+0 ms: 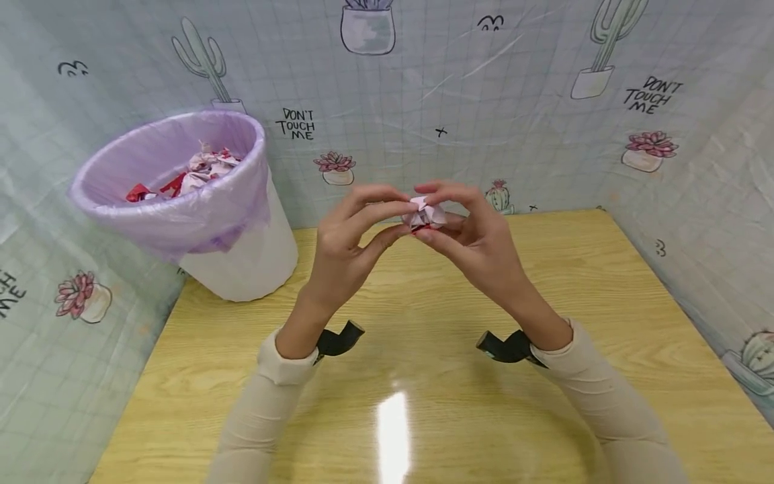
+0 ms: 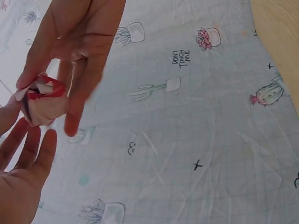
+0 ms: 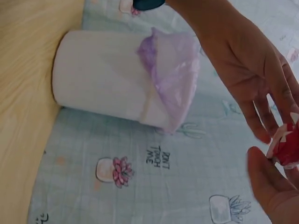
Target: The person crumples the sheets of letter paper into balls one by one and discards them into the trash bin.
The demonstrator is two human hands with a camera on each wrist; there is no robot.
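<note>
In the head view, a small crumpled ball of paper, pale pink with red patches, is held up above the table between both hands. My left hand pinches its left side between thumb and fingertips. From the other side, my right hand grips it with thumb and index finger. A hollow fold with a red edge shows on the paper ball in the left wrist view. The right wrist view catches its red side at the right border, partly cut off.
A white bin with a purple liner stands at the table's back left corner. Crumpled red and pink paper lies inside it. The wood-grain table meets a cactus-printed sheet behind and at both sides.
</note>
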